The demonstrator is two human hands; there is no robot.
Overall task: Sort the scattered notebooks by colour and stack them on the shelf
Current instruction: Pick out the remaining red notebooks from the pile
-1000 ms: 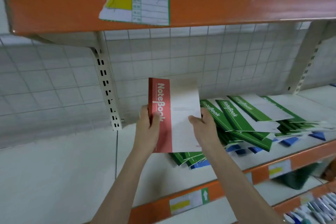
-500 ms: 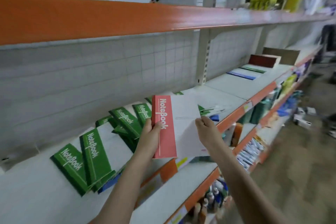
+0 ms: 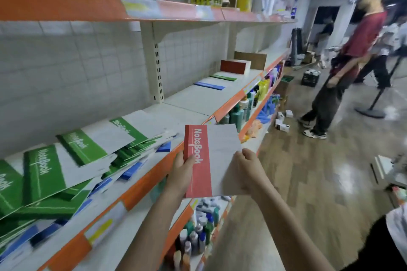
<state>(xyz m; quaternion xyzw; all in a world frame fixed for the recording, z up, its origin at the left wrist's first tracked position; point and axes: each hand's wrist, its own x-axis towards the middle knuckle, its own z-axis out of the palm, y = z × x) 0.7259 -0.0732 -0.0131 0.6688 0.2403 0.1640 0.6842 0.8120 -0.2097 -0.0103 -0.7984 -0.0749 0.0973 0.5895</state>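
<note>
The left hand (image 3: pixel 182 168) grips the red notebook (image 3: pixel 209 160) at its spine; the right hand (image 3: pixel 246 168) pinches the other edge. It seems light, thin and bendable, so holding both edges is best.

"NoteBook" runs in white letters down the red band of the red notebook (image 3: pixel 198 160) at lower centre of the frame. The same word "NoteBook" stands in white on the green bands of the green notebooks (image 3: pixel 46 167) spread at the left, readable on at least three of them. The price tags (image 3: pixel 100 232) on the orange shelf edge and the labels on the bottles below are too blurred to read
</note>
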